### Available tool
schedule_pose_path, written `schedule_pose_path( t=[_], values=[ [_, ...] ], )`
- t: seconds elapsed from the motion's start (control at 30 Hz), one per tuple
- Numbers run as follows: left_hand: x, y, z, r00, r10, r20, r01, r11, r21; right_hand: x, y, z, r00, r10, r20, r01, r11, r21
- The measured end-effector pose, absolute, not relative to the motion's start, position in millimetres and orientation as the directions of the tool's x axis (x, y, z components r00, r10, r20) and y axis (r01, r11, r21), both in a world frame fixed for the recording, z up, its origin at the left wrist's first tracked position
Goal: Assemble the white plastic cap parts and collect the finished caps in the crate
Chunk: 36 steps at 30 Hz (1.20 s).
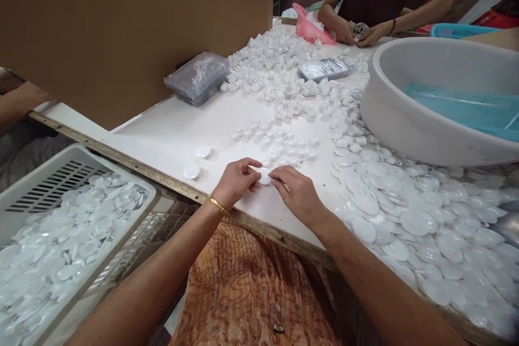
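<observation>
Between my two hands, just above the white tabletop, is a small white plastic disc (265,176). My left hand (239,177), with a gold bangle at the wrist, pinches its left edge. The fingertips of my right hand (292,189) close on its right edge. Two similar white discs lie to the left, a farther one (203,151) and a nearer one (192,172). Just beyond my hands small white cup-shaped pieces (284,146) are scattered. Flat white discs (377,194) lie in a big heap to the right of my right hand.
A slotted basket (152,194) full of white pieces stands lower left. A large pale tub (377,113) occupies the right side. Plastic-wrapped packs (198,77) lie farther back, beside a tall brown panel (133,27). Across the table, a person's hands (368,35) work near a pink basin (308,27).
</observation>
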<state>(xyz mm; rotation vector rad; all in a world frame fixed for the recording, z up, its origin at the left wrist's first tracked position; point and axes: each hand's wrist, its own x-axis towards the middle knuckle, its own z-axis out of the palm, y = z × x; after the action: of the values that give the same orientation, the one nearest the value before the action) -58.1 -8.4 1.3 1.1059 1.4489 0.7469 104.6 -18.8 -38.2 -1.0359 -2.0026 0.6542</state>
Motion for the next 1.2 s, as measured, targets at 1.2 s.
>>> schedule_pose_path(
  t=[1.2],
  values=[
    [-69.4,11.8,-0.8,0.093,0.876,-0.473,0.703,0.278,0.655,95.6,-42.9,-39.6,-0.614,0.703,0.36,0.697,0.696,-0.171]
  ],
)
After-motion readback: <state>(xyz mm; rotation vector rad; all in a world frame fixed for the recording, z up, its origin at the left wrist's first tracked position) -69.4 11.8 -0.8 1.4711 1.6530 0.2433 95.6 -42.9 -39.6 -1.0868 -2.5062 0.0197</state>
